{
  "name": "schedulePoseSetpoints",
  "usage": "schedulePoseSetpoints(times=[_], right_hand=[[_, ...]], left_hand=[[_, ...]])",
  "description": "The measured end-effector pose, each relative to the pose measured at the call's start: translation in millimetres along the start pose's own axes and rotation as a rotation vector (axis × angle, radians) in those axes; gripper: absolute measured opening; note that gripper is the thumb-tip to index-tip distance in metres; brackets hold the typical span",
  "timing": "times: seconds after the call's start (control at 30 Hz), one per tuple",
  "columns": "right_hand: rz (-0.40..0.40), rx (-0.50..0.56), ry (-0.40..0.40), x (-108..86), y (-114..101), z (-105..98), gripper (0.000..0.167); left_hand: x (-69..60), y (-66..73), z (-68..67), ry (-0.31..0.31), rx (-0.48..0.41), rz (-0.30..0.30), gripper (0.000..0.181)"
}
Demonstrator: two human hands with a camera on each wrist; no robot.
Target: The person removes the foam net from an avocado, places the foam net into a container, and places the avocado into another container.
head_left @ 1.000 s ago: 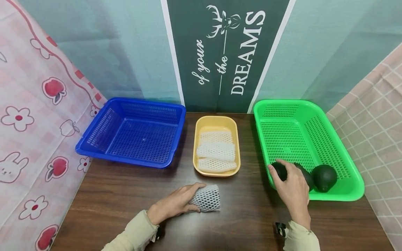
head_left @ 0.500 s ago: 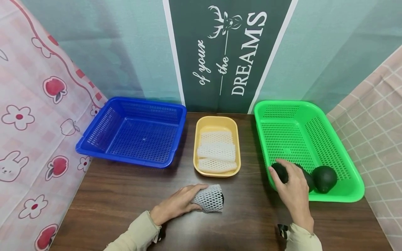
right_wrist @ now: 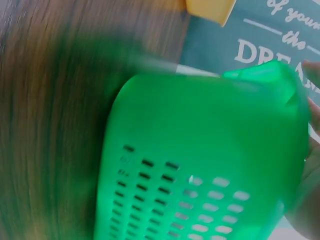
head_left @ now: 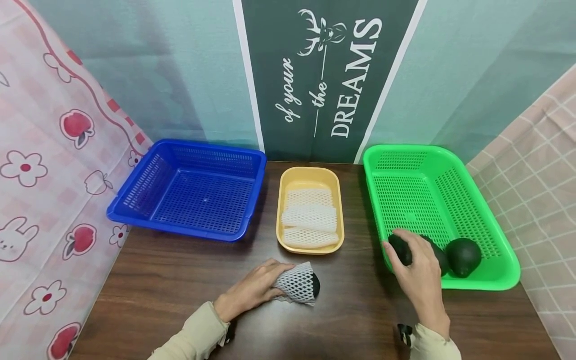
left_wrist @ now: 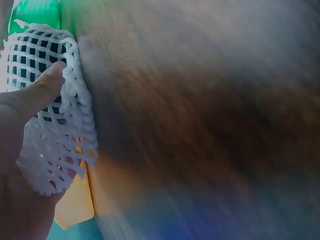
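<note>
My left hand point(head_left: 254, 290) grips a white foam net sleeve point(head_left: 294, 283) low over the table. Inside it is a dark avocado point(head_left: 317, 285), whose rounded end shows at the sleeve's right opening. In the left wrist view the thumb presses on the net point(left_wrist: 42, 145) and dark skin shows through the mesh. At the front left of the green basket point(head_left: 411, 187), my right hand point(head_left: 418, 272) has its thumb and fingers round another dark avocado point(head_left: 398, 248). Beside it lie a partly hidden avocado point(head_left: 440, 257) and a pear-shaped one point(head_left: 463, 256).
A yellow tray point(head_left: 310, 172) with several white foam nets point(head_left: 309, 216) stands in the middle. To the left is a blue basket point(head_left: 202, 200) with nothing in it. Brown wooden table point(head_left: 351, 320) lies between them, and cloth hangs behind and at both sides.
The dark end of the avocado has come into sight at the right opening of the net. My left hand has tilted slightly. The right hand stays nearly where it was.
</note>
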State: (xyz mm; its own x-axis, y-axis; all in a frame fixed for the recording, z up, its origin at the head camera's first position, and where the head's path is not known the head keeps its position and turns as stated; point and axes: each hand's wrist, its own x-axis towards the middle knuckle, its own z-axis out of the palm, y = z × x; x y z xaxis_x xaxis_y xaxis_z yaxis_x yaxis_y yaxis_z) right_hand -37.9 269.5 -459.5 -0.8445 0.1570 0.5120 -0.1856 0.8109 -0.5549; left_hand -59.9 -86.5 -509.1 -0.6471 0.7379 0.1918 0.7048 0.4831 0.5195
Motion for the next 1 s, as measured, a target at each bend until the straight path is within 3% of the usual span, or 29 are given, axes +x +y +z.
schedulePoseSetpoints(times=[0.2,0.33,0.47,0.7,0.83,1.0], right_hand=[[-0.189,0.128,0.026,-6.3,-23,9,0.038],[-0.273,0.201,-0.087,-15.0,-41,20,0.045],[-0.253,0.195,-0.292,-26.9,-54,31,0.058],[-0.104,0.202,-0.555,-40.8,-67,46,0.070],[-0.106,0.245,-0.630,-45.8,-72,55,0.068],[-0.138,0.270,-0.667,-49.2,-73,65,0.065]], left_hand=[[-1.7,-0.2,-0.4,0.016,0.094,-0.040,0.058],[-1.9,0.0,-0.5,0.012,0.113,-0.073,0.056],[-1.6,-0.6,0.0,0.015,0.128,-0.088,0.055],[-2.7,-1.2,0.8,0.023,0.137,-0.108,0.054],[-2.7,-0.8,0.9,0.030,0.132,-0.112,0.052],[-2.5,-0.2,0.8,0.039,0.138,-0.112,0.051]])
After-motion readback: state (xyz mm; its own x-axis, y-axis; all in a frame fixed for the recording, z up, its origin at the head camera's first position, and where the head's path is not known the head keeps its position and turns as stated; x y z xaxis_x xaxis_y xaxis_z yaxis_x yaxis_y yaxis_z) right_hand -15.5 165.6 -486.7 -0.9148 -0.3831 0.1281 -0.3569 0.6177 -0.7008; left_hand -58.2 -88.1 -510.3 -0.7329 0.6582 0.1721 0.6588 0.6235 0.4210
